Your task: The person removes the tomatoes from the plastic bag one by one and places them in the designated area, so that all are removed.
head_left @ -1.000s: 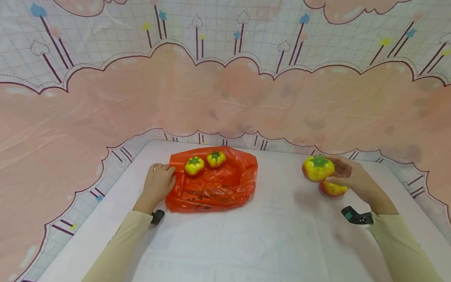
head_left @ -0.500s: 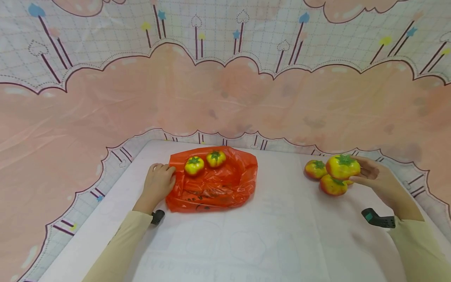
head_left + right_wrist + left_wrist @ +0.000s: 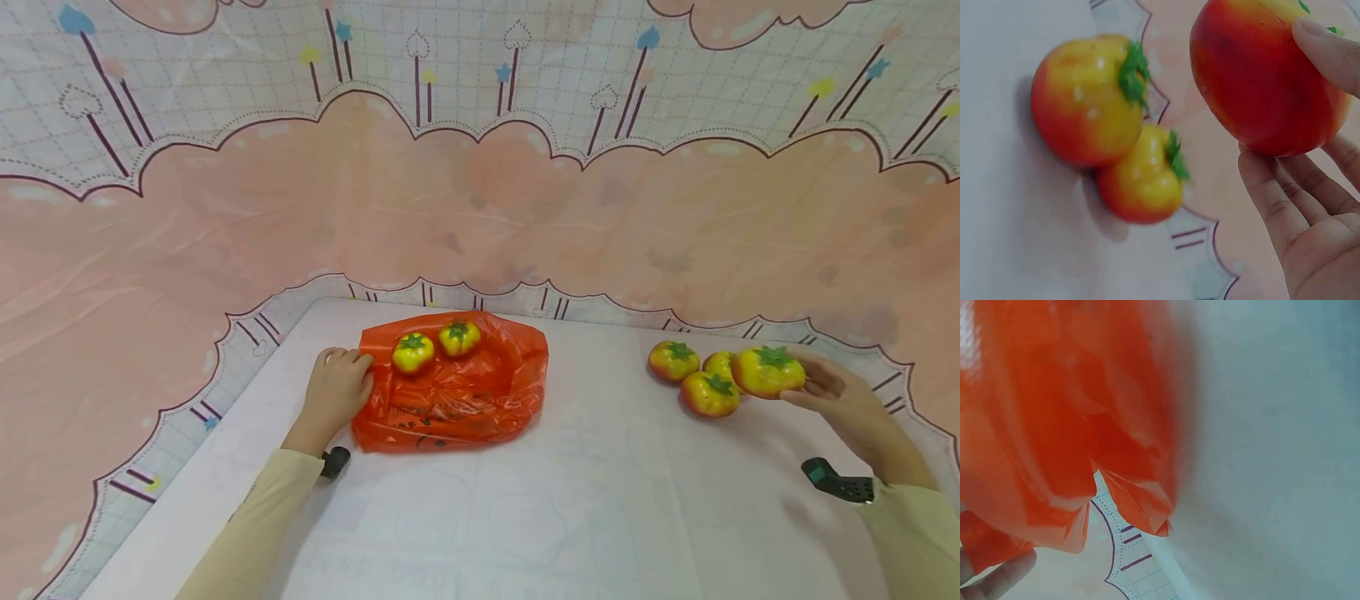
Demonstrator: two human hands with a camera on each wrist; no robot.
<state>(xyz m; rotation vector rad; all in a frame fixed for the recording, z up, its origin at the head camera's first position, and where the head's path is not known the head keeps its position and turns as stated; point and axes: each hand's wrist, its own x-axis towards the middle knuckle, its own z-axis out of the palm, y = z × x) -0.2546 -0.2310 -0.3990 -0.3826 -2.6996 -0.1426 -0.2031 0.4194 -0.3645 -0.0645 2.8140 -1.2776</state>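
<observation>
The white table (image 3: 585, 517) shows a bare surface closest to the viewer. The right hand (image 3: 847, 404) pinches the held fruit (image 3: 768, 375), the thumb on one side near the green crown (image 3: 772, 357) and the fingers on the opposite side. The held fruit is squat; its wide axis runs roughly left to right, crown up. The left hand (image 3: 333, 392), fingers curled, grips the left edge of the red plastic bag (image 3: 517, 408); the left wrist view shows film at the fingertips (image 3: 1004, 576).

The governing relation is lateral: the bag lies well apart to the left of the held fruit, and the left hand is the nearer to it. Between them sit the front fruit (image 3: 709, 395), the rear fruit (image 3: 717, 364) and the left fruit (image 3: 673, 362). The right wrist view shows a gap between the held fruit and the two loose fruits visible there. The larger bag fruit (image 3: 413, 353) and the farther bag fruit (image 3: 460, 338) rest on the bag's far left part. The patterned backdrop (image 3: 480, 225) stands behind.
</observation>
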